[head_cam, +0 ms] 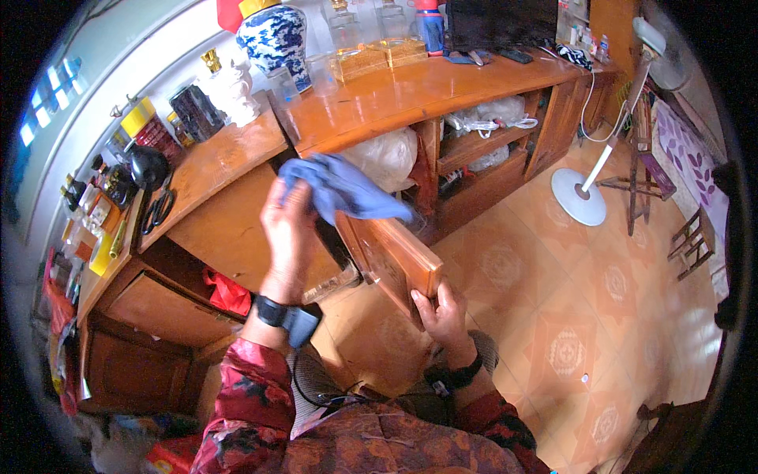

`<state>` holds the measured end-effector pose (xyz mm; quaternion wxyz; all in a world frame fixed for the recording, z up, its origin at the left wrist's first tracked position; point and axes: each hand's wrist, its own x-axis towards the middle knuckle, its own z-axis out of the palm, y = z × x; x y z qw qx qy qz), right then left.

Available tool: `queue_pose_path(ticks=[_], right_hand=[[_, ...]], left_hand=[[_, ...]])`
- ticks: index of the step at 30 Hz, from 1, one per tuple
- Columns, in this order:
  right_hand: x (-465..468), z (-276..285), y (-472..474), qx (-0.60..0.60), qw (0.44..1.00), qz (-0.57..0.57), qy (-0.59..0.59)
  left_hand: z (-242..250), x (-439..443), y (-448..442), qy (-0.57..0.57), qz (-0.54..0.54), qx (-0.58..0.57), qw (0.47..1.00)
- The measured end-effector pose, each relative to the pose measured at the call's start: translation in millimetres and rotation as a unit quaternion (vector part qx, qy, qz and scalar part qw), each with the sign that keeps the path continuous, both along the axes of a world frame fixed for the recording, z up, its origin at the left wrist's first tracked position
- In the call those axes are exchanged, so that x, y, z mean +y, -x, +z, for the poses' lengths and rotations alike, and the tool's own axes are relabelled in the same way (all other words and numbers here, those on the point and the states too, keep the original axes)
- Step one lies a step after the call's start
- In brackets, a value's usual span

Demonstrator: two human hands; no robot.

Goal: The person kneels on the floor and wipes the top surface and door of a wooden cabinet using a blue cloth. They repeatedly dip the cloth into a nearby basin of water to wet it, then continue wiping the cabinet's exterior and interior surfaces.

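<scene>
My left hand [287,219] grips a blue cloth [346,186], which hangs out to the right over the far end of a brown wooden panel. This panel [397,258] looks like a cabinet door and stands out from the wooden cabinet [254,237]; the cloth hides its far end. At the near end, my right hand [441,311] holds the panel's edge, thumb on one face. A dark band with a box-shaped device [293,323] is strapped to my left wrist. Whether the cloth touches the panel, I cannot tell.
Along the cabinet top stand a blue-and-white vase [275,38], a white figurine bottle [231,89], glass jars [346,26] and black scissors [159,210]. Plastic bags [385,154] fill open shelves. On the tiled floor [533,296] to the right stands a white fan [580,195].
</scene>
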<state>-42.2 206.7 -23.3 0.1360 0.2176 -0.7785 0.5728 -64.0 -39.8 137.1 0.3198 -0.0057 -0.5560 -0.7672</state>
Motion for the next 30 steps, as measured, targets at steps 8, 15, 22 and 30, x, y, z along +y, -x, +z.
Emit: queue_pose_path(ticks=[8,15,22,30], right_hand=[[-5,-4,3,0.034,0.999,0.002,0.031],[-2,-6,2,0.028,1.0,0.0,0.006],[-4,-2,3,0.074,0.997,-0.008,0.009],[-6,-1,-4,0.02,0.996,0.014,0.09]], left_hand=[[3,-51,42,0.342,0.154,-0.028,0.927],[-6,-32,52,0.608,0.232,-0.019,0.759],[7,-20,52,0.592,0.147,-0.038,0.792],[1,49,-3,0.584,0.025,0.038,0.811]])
